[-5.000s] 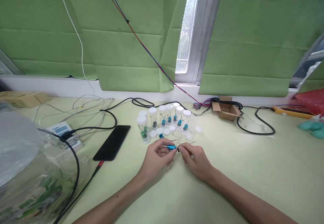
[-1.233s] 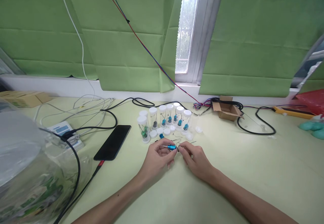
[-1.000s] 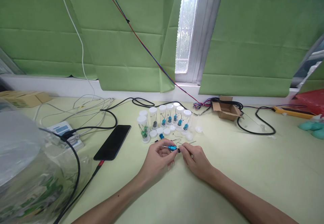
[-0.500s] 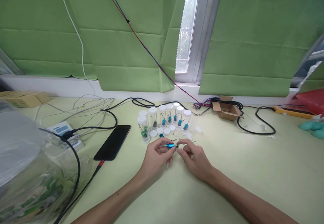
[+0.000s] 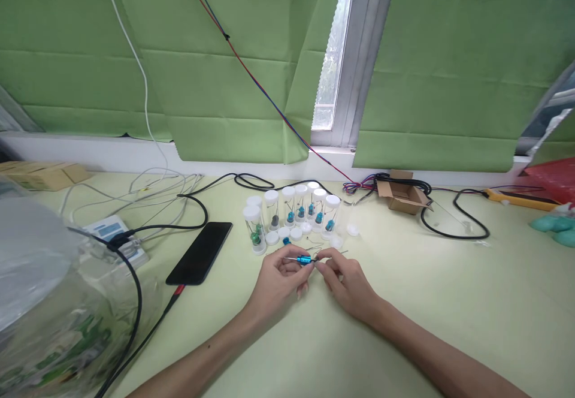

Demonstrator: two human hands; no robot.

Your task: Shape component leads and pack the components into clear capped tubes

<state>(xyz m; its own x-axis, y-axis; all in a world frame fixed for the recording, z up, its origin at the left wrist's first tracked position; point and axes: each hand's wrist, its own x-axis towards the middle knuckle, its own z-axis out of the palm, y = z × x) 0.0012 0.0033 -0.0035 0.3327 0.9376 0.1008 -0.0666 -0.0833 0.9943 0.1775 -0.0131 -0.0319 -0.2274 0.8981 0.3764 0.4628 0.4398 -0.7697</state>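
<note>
Just in front of the row of capped vials (image 5: 291, 212), the left hand (image 5: 278, 281) pinches a small blue tool (image 5: 304, 259) while the right hand (image 5: 348, 284) grips its tip end — several vials are already filled and capped; loose white caps (image 5: 296, 234) remain beside them.

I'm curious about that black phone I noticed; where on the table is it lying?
In the head view the black phone lies flat on the table, left of centre, between the white-capped vials and a small white device, with a black cable at its near end.
</note>
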